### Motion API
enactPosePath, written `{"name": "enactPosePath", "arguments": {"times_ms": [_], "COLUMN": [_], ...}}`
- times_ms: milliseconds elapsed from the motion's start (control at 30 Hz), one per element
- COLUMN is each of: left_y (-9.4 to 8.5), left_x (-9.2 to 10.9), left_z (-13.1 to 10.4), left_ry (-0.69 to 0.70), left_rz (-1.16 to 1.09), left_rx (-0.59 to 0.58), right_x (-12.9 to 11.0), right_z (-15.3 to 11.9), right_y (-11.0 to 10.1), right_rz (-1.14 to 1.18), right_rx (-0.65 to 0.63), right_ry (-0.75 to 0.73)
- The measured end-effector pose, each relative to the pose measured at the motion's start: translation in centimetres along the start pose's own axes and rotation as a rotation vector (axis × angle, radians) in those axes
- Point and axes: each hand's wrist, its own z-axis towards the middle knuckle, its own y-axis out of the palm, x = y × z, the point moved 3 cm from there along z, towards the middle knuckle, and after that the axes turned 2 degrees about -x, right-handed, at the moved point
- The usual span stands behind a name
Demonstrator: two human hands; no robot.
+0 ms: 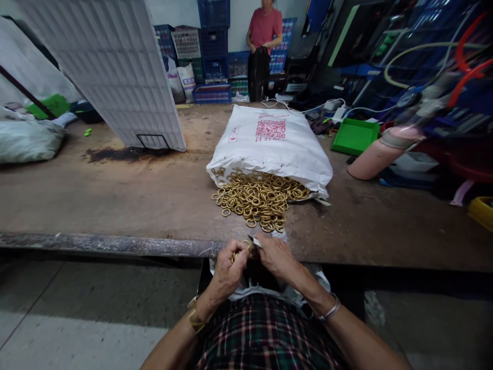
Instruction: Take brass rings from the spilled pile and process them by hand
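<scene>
At the table's front edge my left hand is closed on brass-coloured rings, one of them sticking out past the fingertips. My right hand is closed just beside it, pinching a small knife whose dark tip points toward the ring; most of the tool is hidden by the fingers. Beyond both hands, a heap of loose rings spills onto the table from the mouth of a white sack with red print. Under my hands an opened white bag partly shows at my lap.
A tall white corrugated panel stands on the wooden table at left. To the right are a pink bottle, a green tray and cables. A person stands behind the table near stacked blue crates.
</scene>
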Motion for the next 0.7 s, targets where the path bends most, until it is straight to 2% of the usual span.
{"name": "enactPosePath", "arguments": {"times_ms": [100, 167, 233, 300, 433, 533, 700], "left_y": [1.0, 1.6, 1.9, 2.1, 2.2, 2.4, 2.7], "left_x": [0.3, -0.6, -2.3, -4.1, -6.9, -7.8, -8.7], "left_z": [-1.6, -2.4, -2.8, -2.8, -2.1, -1.6, -1.2], "left_ry": [-0.126, -0.327, -0.572, -0.753, -0.938, -0.967, -0.954], "left_rz": [-0.107, -0.226, -0.372, -0.526, -0.704, -0.785, -0.841], "left_rx": [-0.181, -0.269, -0.275, -0.218, -0.017, 0.155, 0.219], "right_x": [0.6, 0.7, 0.4, 0.0, -0.9, -1.1, -1.1], "right_z": [0.2, 0.4, 0.5, 0.8, 1.5, 2.0, 2.4], "right_y": [-0.2, -0.3, -0.3, -0.3, -0.2, -0.2, -0.1], "right_rz": [-0.038, -0.025, 0.012, 0.040, 0.006, -0.029, -0.047], "right_rx": [0.044, 0.112, 0.173, 0.206, 0.199, 0.176, 0.164], "right_ry": [0.103, 0.134, 0.133, 0.117, 0.127, 0.167, 0.195]}}
